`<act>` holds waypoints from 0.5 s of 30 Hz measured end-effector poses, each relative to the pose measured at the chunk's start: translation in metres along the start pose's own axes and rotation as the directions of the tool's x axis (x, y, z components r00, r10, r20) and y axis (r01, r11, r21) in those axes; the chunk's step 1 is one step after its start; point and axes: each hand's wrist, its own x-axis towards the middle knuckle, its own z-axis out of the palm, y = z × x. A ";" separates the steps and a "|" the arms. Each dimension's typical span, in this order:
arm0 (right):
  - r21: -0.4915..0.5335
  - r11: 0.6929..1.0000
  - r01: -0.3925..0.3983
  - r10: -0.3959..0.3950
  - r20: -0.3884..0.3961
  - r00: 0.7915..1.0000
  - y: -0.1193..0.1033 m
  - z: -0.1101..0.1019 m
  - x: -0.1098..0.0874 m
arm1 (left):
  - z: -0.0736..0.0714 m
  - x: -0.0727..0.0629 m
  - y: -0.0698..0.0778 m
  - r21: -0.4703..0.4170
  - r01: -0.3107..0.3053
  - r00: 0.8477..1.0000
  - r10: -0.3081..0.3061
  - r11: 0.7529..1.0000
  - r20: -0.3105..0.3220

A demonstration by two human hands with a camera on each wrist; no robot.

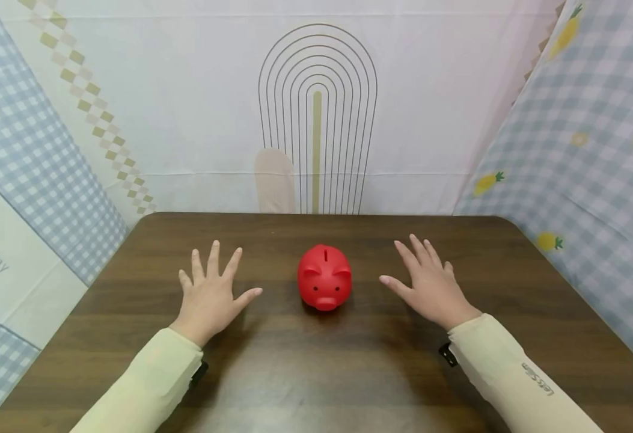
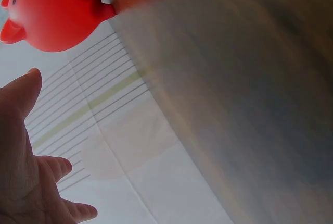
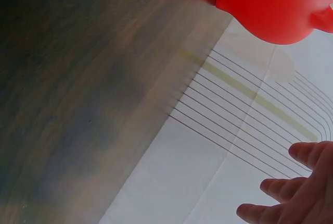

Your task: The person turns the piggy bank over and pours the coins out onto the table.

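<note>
A red piggy bank (image 1: 324,278) stands upright on the dark wooden table, its snout toward me and the coin slot on top. To its left my left hand (image 1: 208,297) is spread, palm down, with nothing in it. My right hand (image 1: 430,285) is likewise spread on the other side, apart from the bank. In the left wrist view the piggy bank (image 2: 57,13) fills the top left corner, above the left hand (image 2: 26,166). The right wrist view has the piggy bank (image 3: 281,5) at the upper right and the right hand's fingers (image 3: 283,187) below it.
The brown table (image 1: 316,367) has rounded far corners. Behind it hangs a white cloth (image 1: 197,108) printed with arches. Blue checked cloth borders the left side (image 1: 40,120), and a pineapple-patterned one (image 1: 581,180) the right.
</note>
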 end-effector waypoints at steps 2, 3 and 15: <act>0.005 1.000 0.002 -0.002 0.001 1.000 -0.001 0.001 0.001 | 0.000 0.000 0.002 -0.008 -0.001 1.000 0.001 1.000 0.001; 0.007 1.000 0.003 -0.003 0.002 1.000 -0.002 0.001 0.002 | 0.000 0.001 0.003 -0.009 -0.003 1.000 0.003 1.000 -0.001; 0.079 0.997 0.015 -0.016 0.015 1.000 -0.012 0.004 0.011 | 0.002 0.008 0.015 -0.096 -0.007 1.000 0.009 0.995 0.018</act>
